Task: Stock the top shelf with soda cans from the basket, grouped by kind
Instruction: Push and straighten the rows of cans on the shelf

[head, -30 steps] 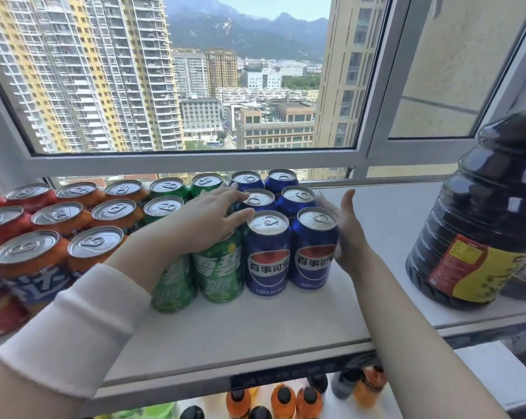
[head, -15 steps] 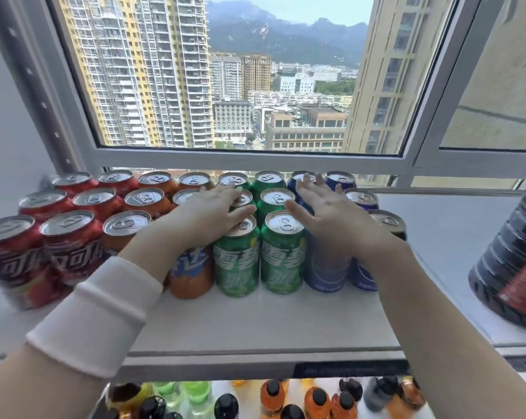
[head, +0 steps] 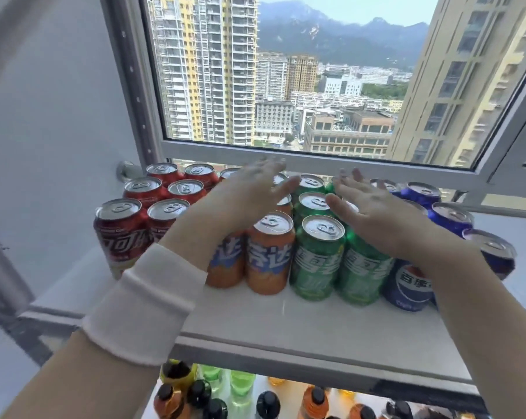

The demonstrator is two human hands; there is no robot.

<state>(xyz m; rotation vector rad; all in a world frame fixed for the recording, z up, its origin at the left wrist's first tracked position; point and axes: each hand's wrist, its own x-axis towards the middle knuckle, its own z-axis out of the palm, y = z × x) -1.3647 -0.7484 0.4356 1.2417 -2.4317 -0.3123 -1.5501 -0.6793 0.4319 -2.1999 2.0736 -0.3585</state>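
Left hand point(head: 249, 195) and right hand point(head: 373, 216): fingers spread flat, grasping nothing, palms over orange cans point(head: 269, 252) and green cans point(head: 317, 257) on top shelf point(head: 301, 319); contact unclear.

Both hands' fingertips point(head: 271, 164) blur; the left hand point(head: 246, 195) hides far orange cans point(head: 271, 252); bottles point(head: 316, 402) cut off below.

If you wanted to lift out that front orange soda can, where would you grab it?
Probably from above and in front: take the front orange aluminium soda can by its top rim, since the green soda can and another orange can flank its sides, leaving only front and top exposed.
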